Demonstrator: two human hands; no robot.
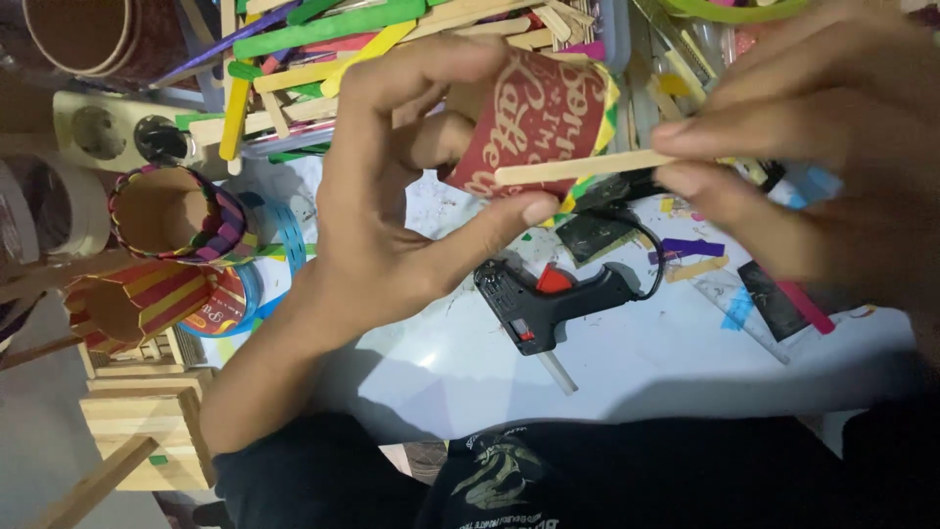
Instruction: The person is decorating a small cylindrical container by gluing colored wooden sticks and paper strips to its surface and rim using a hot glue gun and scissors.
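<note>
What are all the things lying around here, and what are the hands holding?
Paper cup: one, red with pale lettering, held in the left hand.
Plain craft stick: one, pale wood, laid across the cup, pinched by the right hand.
Glue gun: one, black with red trigger, on the white table.
Loose craft sticks: a heap, mixed colours, top.
Stick-covered cups: two, striped, far left.
Power strip: one, cream, upper left.
Left hand: grip shut on cup.
Right hand: grip shut on stick.

Soft indoor light whitens the table (627, 362) at centre, my right hand (813, 147) blurs, lower edge falls dark.
</note>
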